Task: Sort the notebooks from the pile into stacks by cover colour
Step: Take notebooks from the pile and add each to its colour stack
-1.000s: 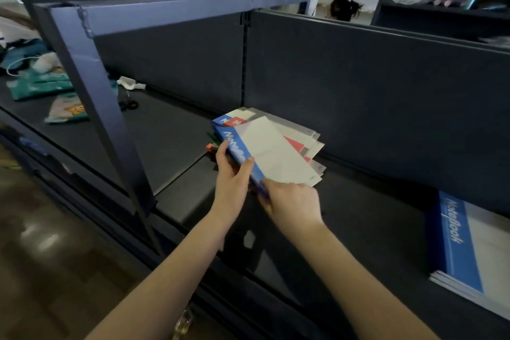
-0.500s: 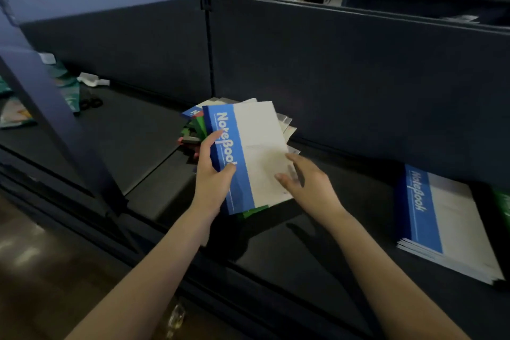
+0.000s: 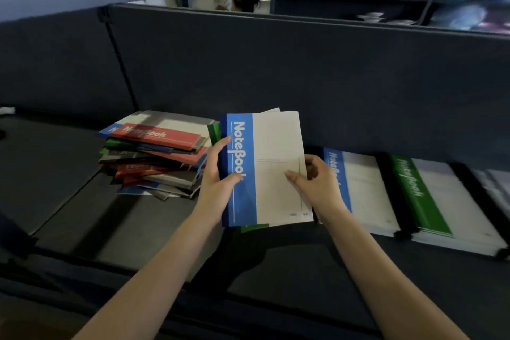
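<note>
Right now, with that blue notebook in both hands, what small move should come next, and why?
Probably the right hand slides the blue notebook rightward onto the blue stack: the covers match, that stack lies just beside it, and a green notebook shows underneath.

I saw the left hand (image 3: 218,188) gripping the blue spine of a white-covered paper notebook (image 3: 276,146), the right hand (image 3: 317,182) pinching its opposite edge. It hung between a jumbled pile of mixed-colour notebooks (image 3: 157,152) and a neat blue-spined stack (image 3: 361,188) on the dark shelf (image 3: 69,174).
</note>
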`<state>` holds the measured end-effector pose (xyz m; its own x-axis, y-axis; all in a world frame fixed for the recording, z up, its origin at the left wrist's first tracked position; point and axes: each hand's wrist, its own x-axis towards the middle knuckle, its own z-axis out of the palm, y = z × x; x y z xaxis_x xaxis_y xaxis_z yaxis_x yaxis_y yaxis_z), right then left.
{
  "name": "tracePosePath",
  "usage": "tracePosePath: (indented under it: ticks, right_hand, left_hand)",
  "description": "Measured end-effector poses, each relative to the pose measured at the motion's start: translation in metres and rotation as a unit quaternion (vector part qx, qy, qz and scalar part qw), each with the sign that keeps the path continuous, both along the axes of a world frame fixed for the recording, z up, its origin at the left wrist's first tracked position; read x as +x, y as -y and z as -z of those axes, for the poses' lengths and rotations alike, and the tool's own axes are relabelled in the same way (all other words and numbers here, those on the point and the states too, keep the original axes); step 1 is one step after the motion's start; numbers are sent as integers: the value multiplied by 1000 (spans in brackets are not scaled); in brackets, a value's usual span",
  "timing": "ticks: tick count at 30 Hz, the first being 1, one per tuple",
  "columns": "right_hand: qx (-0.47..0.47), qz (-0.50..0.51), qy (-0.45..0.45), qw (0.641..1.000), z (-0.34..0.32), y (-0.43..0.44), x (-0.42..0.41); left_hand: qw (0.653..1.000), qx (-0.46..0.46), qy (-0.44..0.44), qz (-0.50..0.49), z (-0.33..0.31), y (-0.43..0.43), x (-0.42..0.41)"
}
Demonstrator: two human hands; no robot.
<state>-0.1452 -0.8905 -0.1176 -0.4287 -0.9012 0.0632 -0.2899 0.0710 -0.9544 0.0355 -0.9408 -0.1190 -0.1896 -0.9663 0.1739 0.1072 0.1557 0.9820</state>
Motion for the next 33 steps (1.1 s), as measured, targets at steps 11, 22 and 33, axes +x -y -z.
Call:
tracePosePath:
  ticks: [11, 22, 33]
  right_hand:
    - [-44, 194, 113, 974, 20, -56, -102]
    - [6, 259, 45, 965, 19, -74, -142]
    - [77, 201, -131, 968, 6, -46, -143]
  left_hand:
    - [993, 16, -39, 113, 8, -18, -111]
    - [996, 13, -34, 76, 18, -25, -119]
    - [998, 28, -56, -22, 13, -5, -58]
